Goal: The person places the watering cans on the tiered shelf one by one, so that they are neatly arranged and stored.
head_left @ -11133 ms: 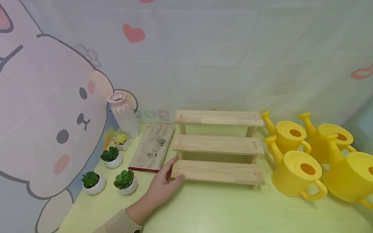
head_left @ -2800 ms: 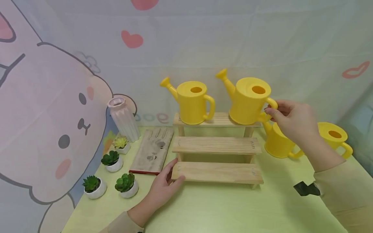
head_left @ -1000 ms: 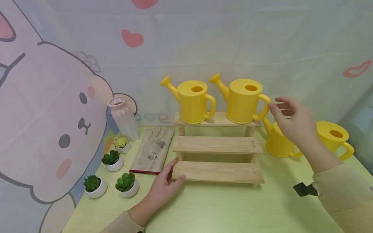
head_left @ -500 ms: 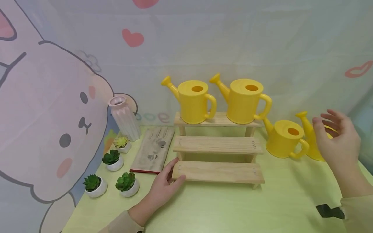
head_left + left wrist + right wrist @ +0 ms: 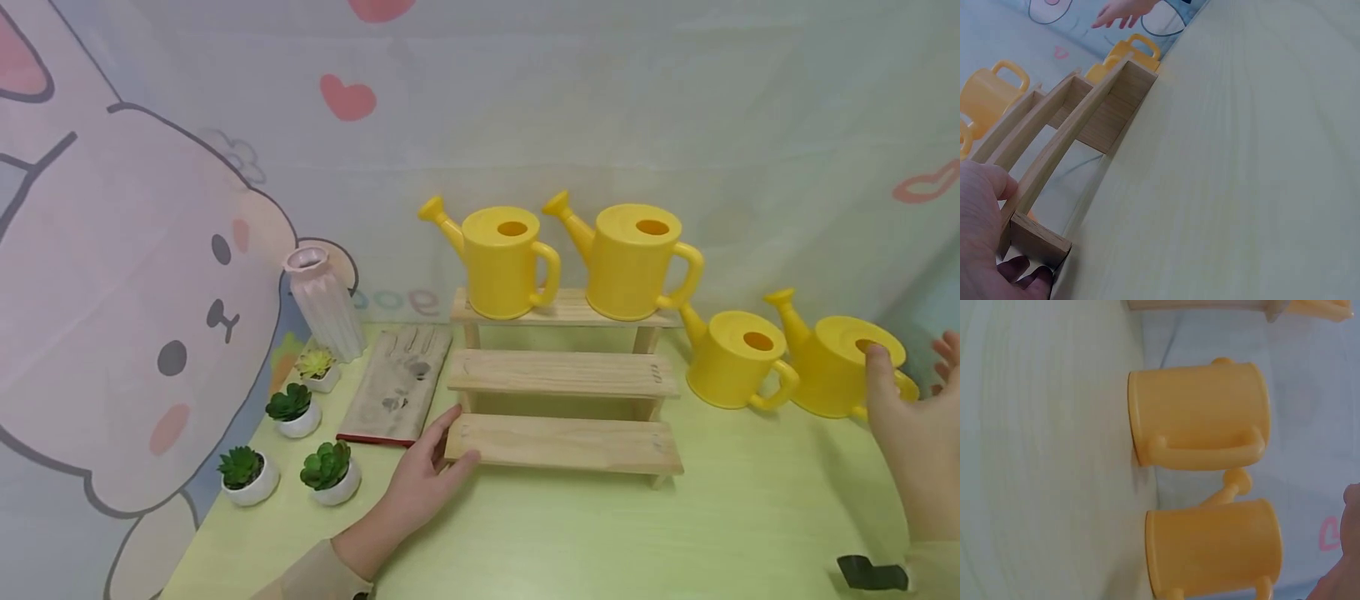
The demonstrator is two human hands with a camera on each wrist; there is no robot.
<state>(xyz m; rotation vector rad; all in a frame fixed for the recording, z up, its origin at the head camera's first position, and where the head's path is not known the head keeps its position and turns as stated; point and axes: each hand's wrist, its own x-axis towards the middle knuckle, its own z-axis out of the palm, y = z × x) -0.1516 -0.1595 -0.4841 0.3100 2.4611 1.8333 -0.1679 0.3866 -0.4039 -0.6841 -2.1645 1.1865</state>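
Observation:
A three-tier wooden shelf (image 5: pixel 562 444) stands on the table. My left hand (image 5: pixel 416 487) grips the left end of its lowest tier, and in the left wrist view the thumb and fingers (image 5: pixel 1013 269) lie around that end. Two yellow watering cans, the left one (image 5: pixel 501 271) and the right one (image 5: pixel 626 271), stand on the top tier with spouts to the left. On the table at the right are another watering can (image 5: pixel 731 367) and a far-right watering can (image 5: pixel 832 375). My right hand (image 5: pixel 918 433), fingers spread and holding nothing, is beside the far-right can, overlapping its handle.
Left of the shelf lies a grey glove (image 5: pixel 397 387) with red trim. Beyond it stand a pale pink vase (image 5: pixel 326 308) and several potted succulents (image 5: pixel 330 475). A printed cloth (image 5: pixel 525 125) hangs behind the table.
Two watering cans have gone from the table to the top tier. My right hand has let go of the second can's handle and moved right. The left hand has stayed on the shelf.

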